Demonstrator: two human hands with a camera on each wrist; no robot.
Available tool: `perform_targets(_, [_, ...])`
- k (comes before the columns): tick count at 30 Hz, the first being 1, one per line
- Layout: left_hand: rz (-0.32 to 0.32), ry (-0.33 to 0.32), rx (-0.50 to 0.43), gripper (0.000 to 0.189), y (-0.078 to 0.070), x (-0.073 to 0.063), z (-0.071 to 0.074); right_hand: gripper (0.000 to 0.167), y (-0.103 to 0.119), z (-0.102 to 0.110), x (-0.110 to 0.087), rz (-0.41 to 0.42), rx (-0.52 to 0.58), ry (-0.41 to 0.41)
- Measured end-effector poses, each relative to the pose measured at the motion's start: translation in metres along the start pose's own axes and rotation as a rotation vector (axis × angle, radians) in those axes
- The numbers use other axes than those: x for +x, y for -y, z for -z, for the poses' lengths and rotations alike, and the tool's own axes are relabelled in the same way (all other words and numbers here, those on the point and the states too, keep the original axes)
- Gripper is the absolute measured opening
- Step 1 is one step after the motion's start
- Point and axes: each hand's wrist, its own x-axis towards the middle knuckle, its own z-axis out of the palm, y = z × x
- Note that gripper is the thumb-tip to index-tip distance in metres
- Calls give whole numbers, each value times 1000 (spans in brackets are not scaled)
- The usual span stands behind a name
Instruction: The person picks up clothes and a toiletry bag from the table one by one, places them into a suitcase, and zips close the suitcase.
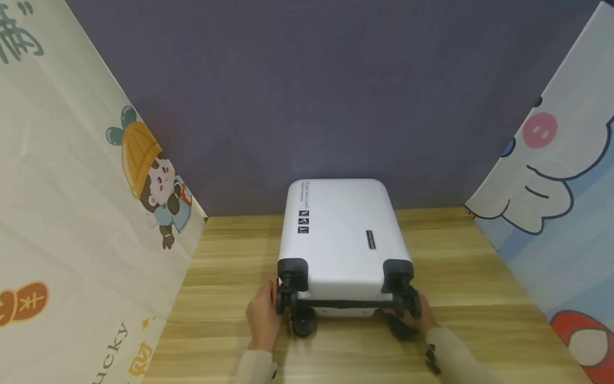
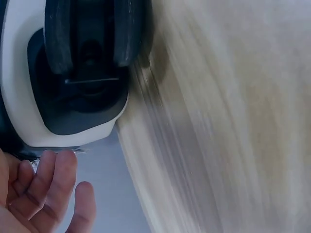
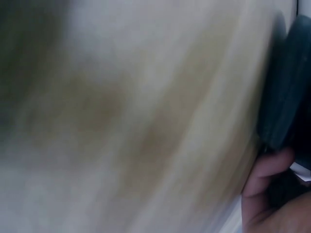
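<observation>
A white hard-shell suitcase (image 1: 340, 234) lies flat, its black-cornered wheel end towards me. Beside its near left corner is my left hand (image 1: 264, 317). Loosely bent fingers (image 2: 58, 184) of that hand reach the shell's edge below a black double wheel (image 2: 90, 39); the thumb is out of sight in the left wrist view. At the near right corner my right hand (image 1: 422, 317) grips the suitcase, partly hidden behind the wheels (image 1: 408, 301). A bent digit (image 3: 269, 165) touches a dark wheel (image 3: 286, 87) in the right wrist view, where the rest of the grip is cut off.
The suitcase rests on a wood-grain surface (image 1: 230, 261). A dark grey panel (image 1: 312, 90) rises close behind its far end. Cartoon-printed sheets stand at the left (image 1: 72, 176) and at the right (image 1: 571, 224).
</observation>
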Motion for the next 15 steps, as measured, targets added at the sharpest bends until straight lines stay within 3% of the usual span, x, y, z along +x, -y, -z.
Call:
perform_targets(4, [-41,18,-2,33,2,-1,5,40,9,4,2,-104,-6,48])
perform_targets(8, [-67,126,-2,33,10,5,11,44,18,9,3,-183,0,106])
perform_targets(12, [-44,314,-20,23,16,15,11,43,19,11,2,-128,-15,84])
perform_targets(15, [-27,405,-62,16,19,21,6,44,16,12,1,-90,-22,63])
